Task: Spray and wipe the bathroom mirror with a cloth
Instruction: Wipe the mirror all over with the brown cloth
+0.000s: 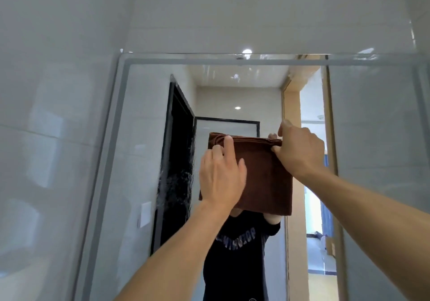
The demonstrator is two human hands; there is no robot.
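White tile wall sits left of the mirror, whose dark reflected doorway shows spray droplets. The left hand lies on the folded brown cloth, fingers straight and together, pressing it to the glass. The right hand pinches the cloth's top right corner.

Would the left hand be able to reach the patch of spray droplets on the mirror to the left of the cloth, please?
Probably yes. The left hand lies flat on the brown cloth, and the droplets sit on the mirror just to its left, with nothing showing between them.
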